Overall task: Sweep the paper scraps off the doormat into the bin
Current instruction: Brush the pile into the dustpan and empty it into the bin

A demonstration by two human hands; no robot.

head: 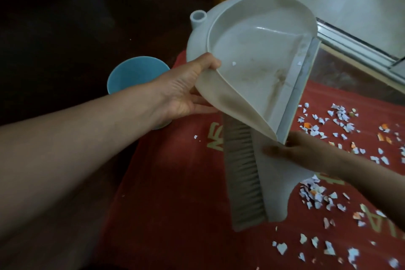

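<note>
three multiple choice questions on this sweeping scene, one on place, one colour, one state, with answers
1. Where is the bin? A at the doormat's left edge B at its right edge C on a shelf
2. Bin's colour? A red B blue C white
3. The dustpan is: A lying flat B heaped with scraps C held up, tilted

A, it stands by that edge; B, plainly blue; C, the left hand grips its rim in the air, above the brush in the right hand.

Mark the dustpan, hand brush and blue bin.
dustpan (pixel 252 61): head view, inside of the pan floor.
hand brush (pixel 241 171): head view, bristles.
blue bin (pixel 135 72): head view, inner wall.
</note>
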